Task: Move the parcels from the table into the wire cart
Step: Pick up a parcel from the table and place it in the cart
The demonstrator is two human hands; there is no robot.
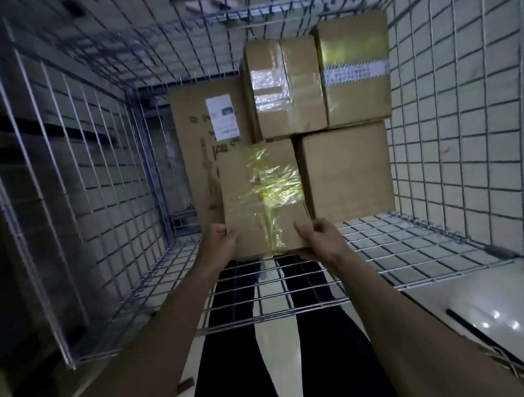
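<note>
My left hand (222, 243) and right hand (318, 241) grip the near corners of the yellow-taped parcel (262, 195), its long axis pointing away into the wire cart (450, 148), beside stacked cardboard boxes (348, 170).

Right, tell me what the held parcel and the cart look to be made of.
Held parcel: brown corrugated cardboard by the look, matte, sealed with glossy yellowish clear tape that wrinkles and glints. Both hands, left hand and right hand, grip its near edge. Wire cart: thin metal rods in a grid, probably plated or painted steel with a pale sheen.
</note>
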